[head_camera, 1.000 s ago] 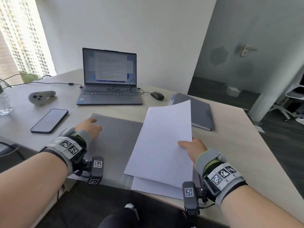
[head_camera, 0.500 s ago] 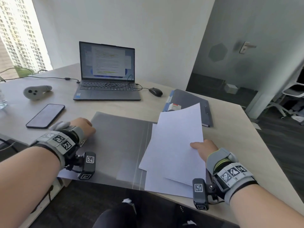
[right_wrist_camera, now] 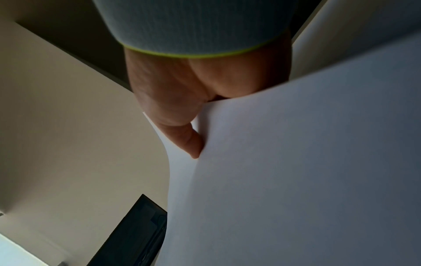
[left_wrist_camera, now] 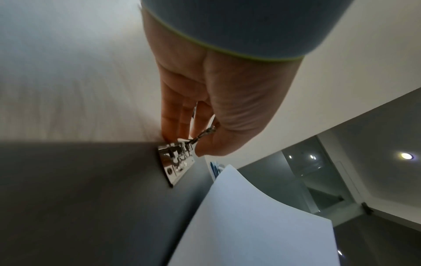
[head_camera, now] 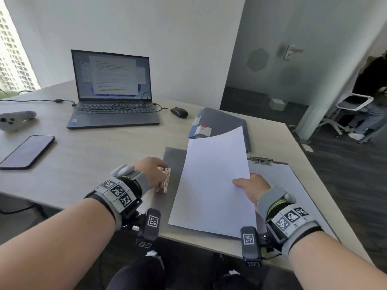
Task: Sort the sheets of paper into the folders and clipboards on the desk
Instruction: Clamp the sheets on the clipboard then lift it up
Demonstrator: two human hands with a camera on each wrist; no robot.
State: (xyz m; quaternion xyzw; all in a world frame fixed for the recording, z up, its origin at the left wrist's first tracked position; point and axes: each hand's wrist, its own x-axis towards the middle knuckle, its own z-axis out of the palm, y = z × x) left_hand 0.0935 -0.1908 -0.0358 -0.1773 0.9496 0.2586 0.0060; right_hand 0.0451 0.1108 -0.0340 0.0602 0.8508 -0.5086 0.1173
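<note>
1. Since the earlier frames, the left hand (head_camera: 154,169) has moved from the flat grey cover to a metal clip (head_camera: 164,180) at the left edge of a dark clipboard (head_camera: 173,155); the open folder seen before is gone from view.
2. In the left wrist view its fingers (left_wrist_camera: 175,115) and thumb pinch the clip's lever.
3. The right hand (head_camera: 250,188) grips the white sheets of paper (head_camera: 211,181) at their right edge, thumb on top, above the clipboard at centre frame.
4. A second clipboard (head_camera: 282,176) lies under that wrist; a blue-grey folder (head_camera: 222,122) lies beyond.
5. The folder's small label is unreadable, as is the laptop (head_camera: 113,88) screen's text.
6. The paper hides most of the dark clipboard.
</note>
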